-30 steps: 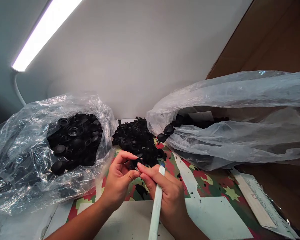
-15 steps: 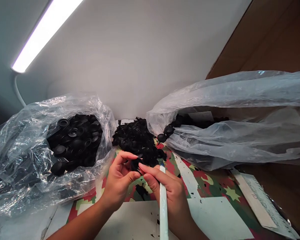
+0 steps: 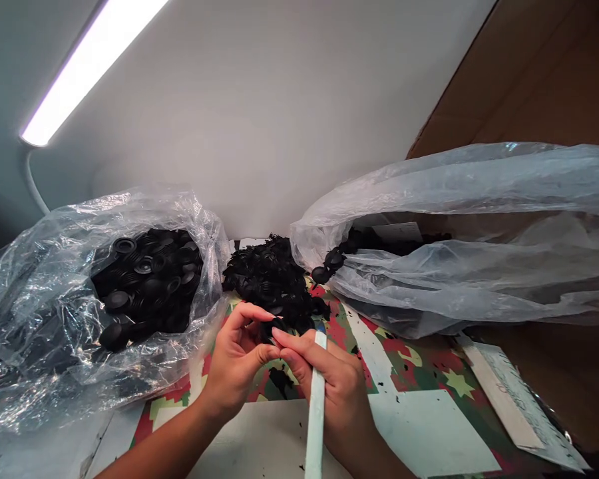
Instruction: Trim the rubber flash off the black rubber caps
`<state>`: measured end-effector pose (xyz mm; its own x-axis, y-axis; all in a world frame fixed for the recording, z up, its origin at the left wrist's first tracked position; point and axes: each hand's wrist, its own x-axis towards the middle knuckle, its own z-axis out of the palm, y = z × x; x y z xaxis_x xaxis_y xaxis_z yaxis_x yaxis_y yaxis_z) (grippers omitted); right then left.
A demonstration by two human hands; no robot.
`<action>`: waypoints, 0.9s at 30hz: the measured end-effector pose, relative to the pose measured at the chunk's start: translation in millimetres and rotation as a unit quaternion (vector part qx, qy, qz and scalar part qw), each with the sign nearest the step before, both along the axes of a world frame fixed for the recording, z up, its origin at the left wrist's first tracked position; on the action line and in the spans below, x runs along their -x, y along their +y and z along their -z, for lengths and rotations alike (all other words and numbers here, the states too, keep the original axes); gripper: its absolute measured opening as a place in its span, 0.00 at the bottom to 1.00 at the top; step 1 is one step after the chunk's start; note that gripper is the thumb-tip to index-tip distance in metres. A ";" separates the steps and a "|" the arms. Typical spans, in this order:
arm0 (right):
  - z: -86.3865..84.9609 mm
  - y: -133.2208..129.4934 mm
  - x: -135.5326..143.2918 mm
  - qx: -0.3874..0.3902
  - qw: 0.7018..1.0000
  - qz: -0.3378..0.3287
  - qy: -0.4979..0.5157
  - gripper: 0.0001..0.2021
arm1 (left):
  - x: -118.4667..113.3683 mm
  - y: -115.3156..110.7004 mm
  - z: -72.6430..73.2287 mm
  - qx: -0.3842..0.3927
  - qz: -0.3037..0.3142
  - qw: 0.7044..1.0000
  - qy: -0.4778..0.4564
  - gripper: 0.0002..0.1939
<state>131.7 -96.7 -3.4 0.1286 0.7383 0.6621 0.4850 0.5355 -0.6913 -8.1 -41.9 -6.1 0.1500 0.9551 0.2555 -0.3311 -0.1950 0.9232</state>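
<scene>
My left hand (image 3: pixel 234 366) is closed, thumb and fingers pinching a small black rubber-looking part (image 3: pixel 270 327), mostly covered by the fingertips. From the other side, the fingertips of my right hand (image 3: pixel 337 379) meet the same part. A long white stick-like tool (image 3: pixel 315 416) lies in my right hand, between the fingers, its far end by a blue spot and its near end pointing down toward me. Just beyond both hands rises a heap of black rubber scraps and ringed pieces (image 3: pixel 267 273). A black scrap (image 3: pixel 280 380) rests on the patterned cover below them.
On the left, a clear plastic bag (image 3: pixel 44 286) holds many round black parts (image 3: pixel 150 286). A second plastic bag (image 3: pixel 429 293) lies open at right, joined black discs (image 3: pixel 329 261) at its mouth. Cardboard (image 3: pixel 544 80), white sheets (image 3: pixel 429 426) and a lamp (image 3: pixel 90 73) surround the spot.
The white tool's near end has swung a little to the left, and my right fingers have shifted slightly on the black part. My left hand keeps its pinch.
</scene>
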 end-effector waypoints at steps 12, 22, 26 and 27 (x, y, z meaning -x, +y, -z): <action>3.1 4.0 -17.7 0.074 0.990 0.067 0.100 0.17 | 6.0 1.2 -2.3 0.115 0.134 0.980 -0.087 0.17; 9.3 2.2 -30.8 0.071 0.996 0.032 0.053 0.14 | 6.8 6.3 -10.9 0.167 0.135 0.970 -0.117 0.23; 6.5 2.1 -29.9 0.048 0.998 0.017 0.025 0.12 | 7.2 7.4 -9.0 0.156 0.144 0.974 -0.079 0.30; 5.6 2.5 -30.0 0.036 0.999 0.011 0.012 0.12 | 7.6 7.5 -8.5 0.152 0.152 0.974 -0.074 0.29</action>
<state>161.6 -94.1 -9.0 0.1606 0.7806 0.6041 0.4789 0.4735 -0.7392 -15.6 -34.5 2.4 0.4203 0.9073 0.0088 -0.4644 0.2068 0.8612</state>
